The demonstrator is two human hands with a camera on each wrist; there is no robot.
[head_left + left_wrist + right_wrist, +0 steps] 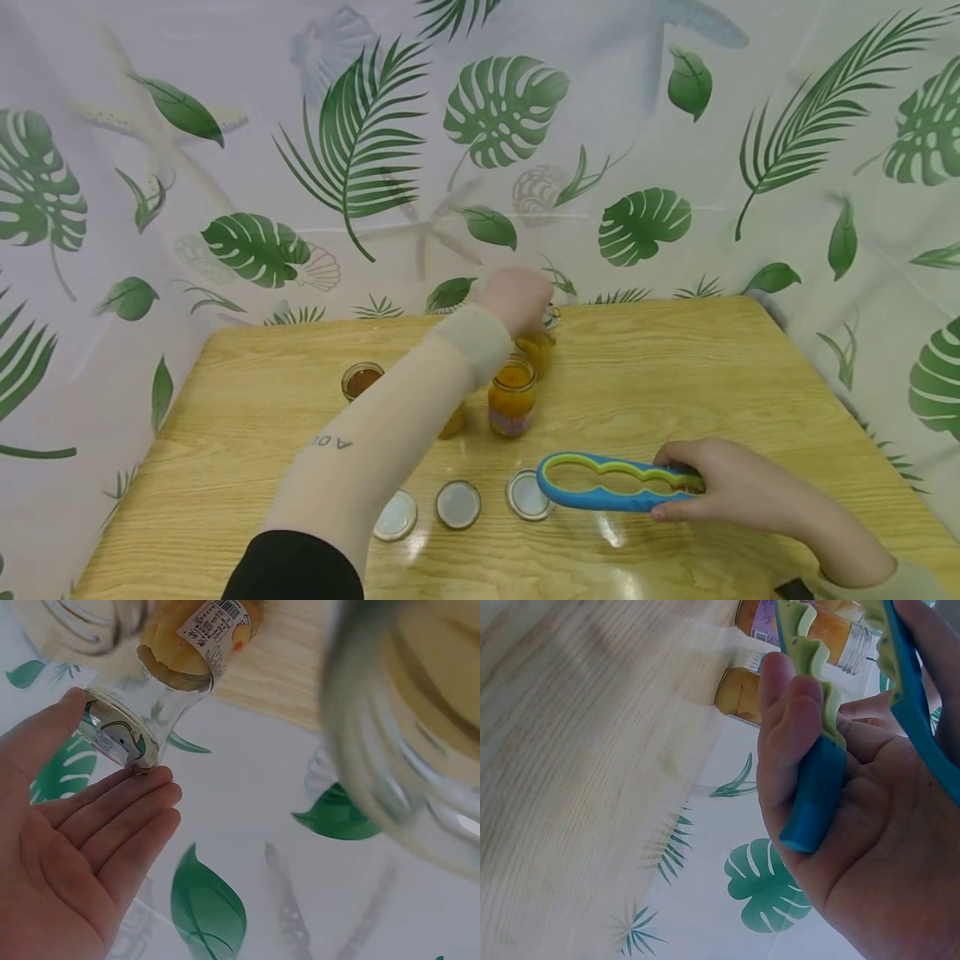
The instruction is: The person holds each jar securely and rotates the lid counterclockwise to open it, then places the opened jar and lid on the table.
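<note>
My left hand (517, 302) reaches to the back of the table and pinches the lid of a glass jar (538, 357) of yellow fruit. In the left wrist view, the thumb is on one side of the patterned lid (118, 736) and the fingertips on the other. My right hand (738, 493) grips a blue and green jar opener (600, 500) by its handle end, above the front right of the table. The right wrist view shows its scalloped inner edge, with fingers curled round one blue handle (814, 799).
An open jar (512, 404) of orange contents stands just in front of the lidded one. Another open jar (362, 380) is to the left, and a further jar (452, 423) is partly hidden by my left forearm. Three loose lids (457, 504) lie along the front of the wooden table (675, 375).
</note>
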